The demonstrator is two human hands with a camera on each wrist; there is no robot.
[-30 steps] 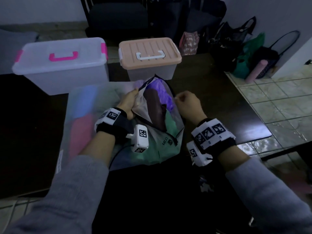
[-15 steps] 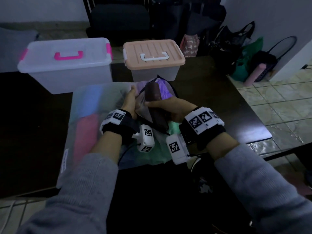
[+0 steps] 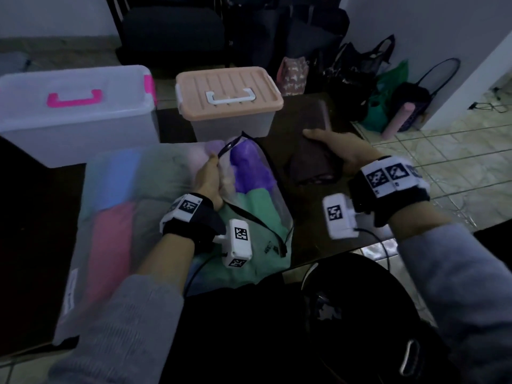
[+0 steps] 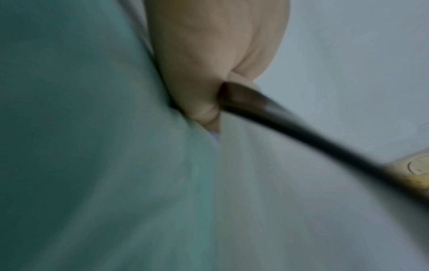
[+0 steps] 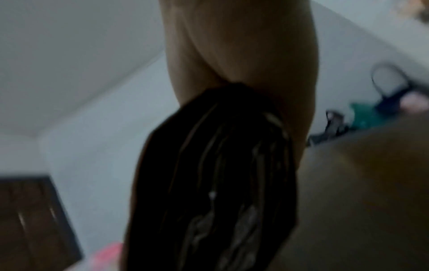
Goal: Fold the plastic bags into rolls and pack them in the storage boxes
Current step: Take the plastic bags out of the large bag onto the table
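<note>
Her left hand [image 3: 212, 178] still pinches the clear pouch's black-trimmed mouth [image 3: 230, 146] open, purple and green bags just right of that grip. The right hand [image 3: 336, 151] has drawn a dark brown bag [image 3: 311, 164] out – clutched, clear of the pouch – ready for rolling, I'd say; both storage boxes [image 3: 230, 106] beyond stay lidded.
</note>
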